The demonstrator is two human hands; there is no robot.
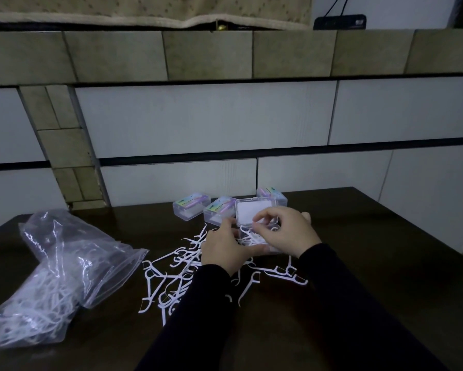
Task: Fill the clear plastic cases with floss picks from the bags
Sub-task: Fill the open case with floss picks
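An open clear plastic case (254, 212) with its lid raised sits in the middle of the dark table, with white floss picks inside. My left hand (225, 250) grips the case's near left side. My right hand (286, 231) is over the case, its fingertips pinched on floss picks (251, 238) at the case's opening. A loose pile of white floss picks (171, 277) lies in front of the case, partly under my forearms. A clear zip bag (56, 277) holding many floss picks lies at the left.
Three closed clear cases with coloured labels stand behind the open one: one (190, 207) at left, one (218, 212) in the middle, one (274, 196) at right. A tiled wall rises behind the dark table (385, 263).
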